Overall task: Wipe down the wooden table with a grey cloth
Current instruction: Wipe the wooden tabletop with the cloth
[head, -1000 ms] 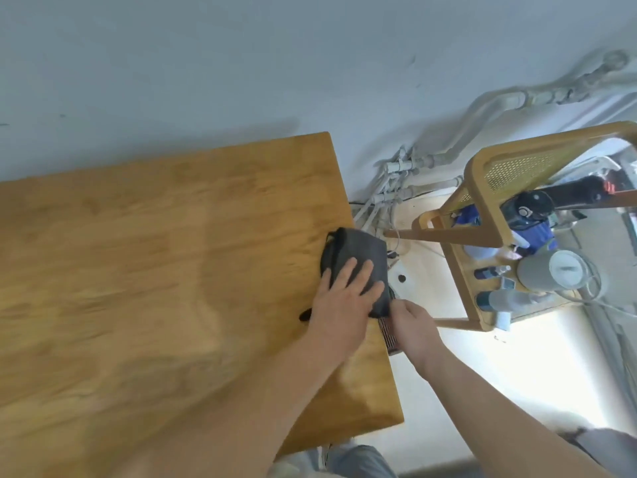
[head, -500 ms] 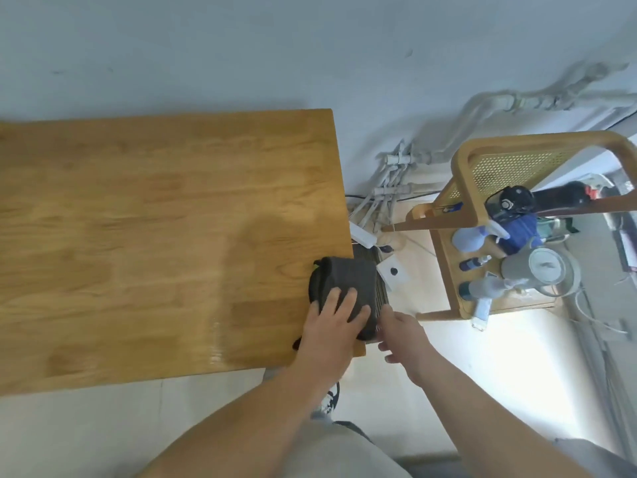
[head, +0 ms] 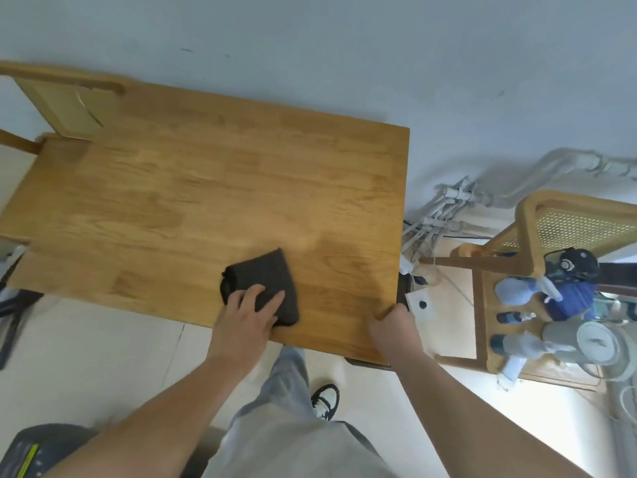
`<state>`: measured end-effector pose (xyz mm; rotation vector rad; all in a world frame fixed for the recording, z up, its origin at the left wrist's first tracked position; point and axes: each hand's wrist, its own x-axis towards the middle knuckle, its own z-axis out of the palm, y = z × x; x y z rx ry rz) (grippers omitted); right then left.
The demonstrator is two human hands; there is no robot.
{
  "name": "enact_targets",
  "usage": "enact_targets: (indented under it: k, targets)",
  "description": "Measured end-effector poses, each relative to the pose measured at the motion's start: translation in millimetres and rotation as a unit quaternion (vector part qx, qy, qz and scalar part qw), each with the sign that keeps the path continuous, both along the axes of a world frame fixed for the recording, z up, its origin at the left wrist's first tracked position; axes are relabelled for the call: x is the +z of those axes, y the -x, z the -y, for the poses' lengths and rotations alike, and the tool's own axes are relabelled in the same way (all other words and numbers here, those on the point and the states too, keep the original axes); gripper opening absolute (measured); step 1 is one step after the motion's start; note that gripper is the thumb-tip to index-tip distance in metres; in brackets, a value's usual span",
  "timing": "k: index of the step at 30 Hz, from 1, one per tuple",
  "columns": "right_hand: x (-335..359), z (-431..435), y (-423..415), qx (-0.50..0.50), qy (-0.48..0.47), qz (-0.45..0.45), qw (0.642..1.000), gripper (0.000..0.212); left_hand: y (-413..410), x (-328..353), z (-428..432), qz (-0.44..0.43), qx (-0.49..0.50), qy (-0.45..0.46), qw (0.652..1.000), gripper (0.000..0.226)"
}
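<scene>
Big picture first: the long, honey-coloured wooden table [head: 241,188] fills the middle of the view. Off to its right, a light wooden chair with a woven cane back [head: 527,215] is doing duty as a shelf. Now the folded dark grey cloth [head: 262,277]: it sits on the tabletop by the near edge, a little right of centre. The left hand [head: 246,322] lies flat on its near half, fingers spread and pressing down, which I'd say keeps the whole pad rubbing the wood. The right hand [head: 396,331] curls over the table's right edge by the near corner, likely bracing. On the chair seat are a grey jug with a white lid [head: 558,336], pale blue spray bottles [head: 508,292] and a small dark bottle [head: 513,317].
</scene>
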<state>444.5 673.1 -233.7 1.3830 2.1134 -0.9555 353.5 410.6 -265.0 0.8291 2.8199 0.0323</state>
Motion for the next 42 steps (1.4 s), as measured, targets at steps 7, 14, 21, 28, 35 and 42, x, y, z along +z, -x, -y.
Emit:
enact_targets:
  k: [7, 14, 21, 28, 35, 42]
  targets:
    - [4.4, -10.2, 5.5, 0.071, -0.016, 0.019, 0.997, 0.043, -52.2, 23.4, -89.0, 0.085, 0.095, 0.024, 0.992, 0.073]
    - [9.2, -15.2, 18.4, 0.138, -0.044, 0.05, 0.988, 0.038, 13.8, 14.3, -42.9, 0.074, -0.187, 0.036, 0.979, 0.052]
    - [16.1, -3.5, 42.1, 0.222, -0.088, 0.124, 0.963, 0.054, 90.7, 18.6, -53.6, 0.07, 0.111, 0.053, 0.99, 0.054]
    - [25.4, -6.2, 66.6, 0.172, -0.048, 0.191, 0.965, 0.062, 84.7, 8.9, -65.9, 0.097, -0.381, 0.013, 0.919, 0.063]
    - [29.7, -1.9, 75.2, 0.152, -0.051, 0.208, 0.965, 0.066, 196.6, 4.2, -68.3, 0.108, -0.249, -0.03, 0.962, 0.047]
    - [42.5, -13.0, 75.7, 0.121, -0.03, 0.219, 0.968, 0.071, 135.2, 21.2, -101.5, 0.08, -0.231, 0.031, 0.969, 0.062]
